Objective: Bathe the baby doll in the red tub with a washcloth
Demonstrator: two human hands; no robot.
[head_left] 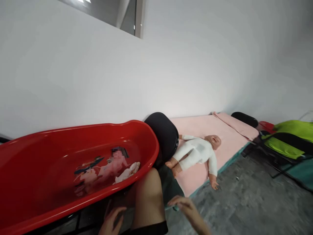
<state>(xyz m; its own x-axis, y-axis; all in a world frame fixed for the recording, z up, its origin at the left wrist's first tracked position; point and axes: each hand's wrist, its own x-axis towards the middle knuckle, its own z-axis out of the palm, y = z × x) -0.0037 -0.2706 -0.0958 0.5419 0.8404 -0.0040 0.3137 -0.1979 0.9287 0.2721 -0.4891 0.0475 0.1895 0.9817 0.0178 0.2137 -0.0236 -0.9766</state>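
Observation:
A baby doll in a white suit lies on its back on a pink mat. A red plastic baby tub stands at the left, with a printed picture on its floor and a small white cloth inside. My knee is between my hands. My left hand is low beside my knee, under the tub's rim, fingers spread and holding nothing. My right hand hovers right of my knee, near the mat's near end, fingers stretched out and empty.
A black rounded seat back stands between tub and mat. A white wall runs behind. At the right are a folding chair with lime-green fabric, a red item and another black seat. Grey floor lies at the lower right.

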